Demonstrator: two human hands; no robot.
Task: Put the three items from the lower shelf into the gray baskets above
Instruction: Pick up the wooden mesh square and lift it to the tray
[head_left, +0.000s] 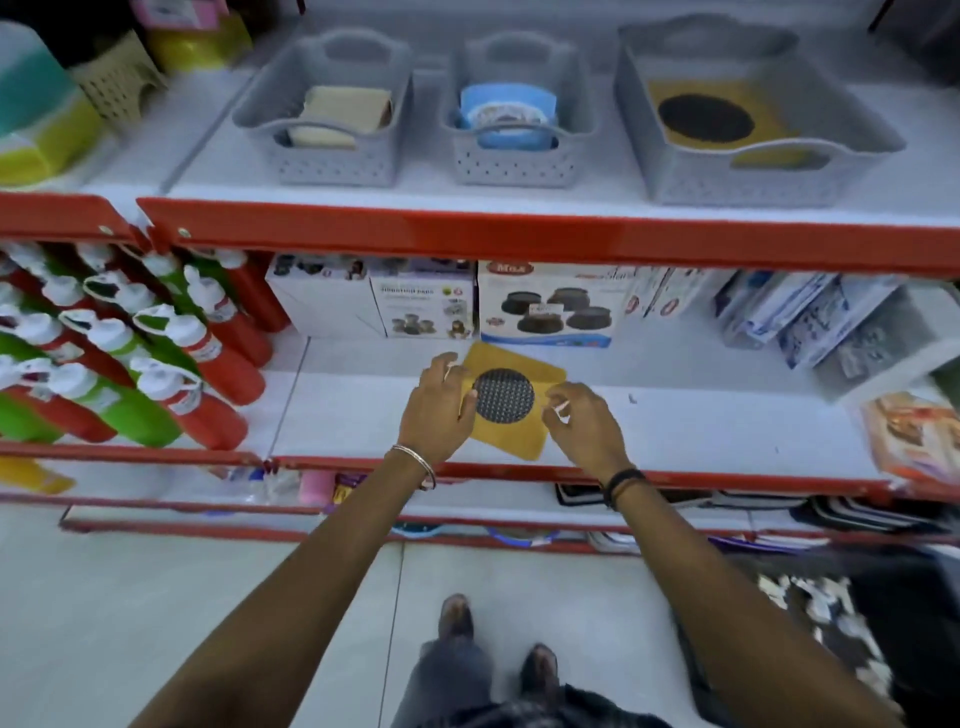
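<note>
A yellow card (519, 441) with a round black studded pad (504, 396) on it is at the middle of the lower shelf (701, 421). My left hand (436, 410) grips its left edge with the thumb against the pad. My right hand (584, 426) pinches its right edge. Above stand three gray baskets. The left basket (332, 171) holds a beige item (343, 111). The middle basket (514, 166) holds a blue item (506, 111). The large right basket (727, 184) holds a similar yellow card with a black pad (706, 119).
Product boxes (545, 306) stand right behind the card at the back of the lower shelf. Red and green bottles (171, 358) lie stacked to the left, and packaged goods (826, 322) to the right. A red shelf edge (519, 239) runs between the lower shelf and the baskets.
</note>
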